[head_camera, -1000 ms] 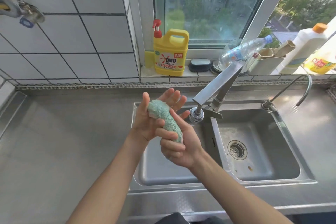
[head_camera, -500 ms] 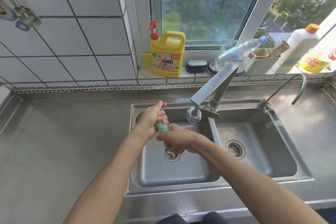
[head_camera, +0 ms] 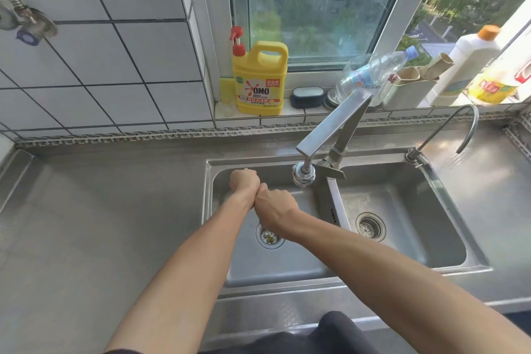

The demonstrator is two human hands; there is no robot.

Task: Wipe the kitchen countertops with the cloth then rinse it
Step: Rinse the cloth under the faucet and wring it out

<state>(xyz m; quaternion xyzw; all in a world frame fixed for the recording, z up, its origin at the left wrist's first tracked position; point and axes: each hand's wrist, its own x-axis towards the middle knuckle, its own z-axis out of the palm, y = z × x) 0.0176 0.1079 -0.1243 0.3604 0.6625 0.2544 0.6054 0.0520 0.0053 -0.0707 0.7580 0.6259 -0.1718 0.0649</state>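
The steel countertop (head_camera: 94, 224) runs the whole width of the room under a white tiled wall, with a double sink (head_camera: 339, 282) sunk into it: 2 basins, each with its own drain. Over the divider stands the big angular faucet (head_camera: 330, 135), its round spray head hanging above the left basin, and a thin gooseneck tap (head_camera: 459, 126) curves up at the right basin's back corner. On the windowsill sit a yellow OMO detergent jug (head_camera: 260, 80), a clear plastic bottle (head_camera: 373, 72) lying tilted, a white bottle with an orange cap (head_camera: 471, 57) and a dark soap box (head_camera: 307, 96).

Over the left basin both fists are pressed together, knuckles up. The left hand (head_camera: 244, 182) is clenched tight, the right hand (head_camera: 274, 207) clenched just behind it and touching it. The cloth itself is out of sight; I cannot tell whether it is squeezed inside those 2 fists.
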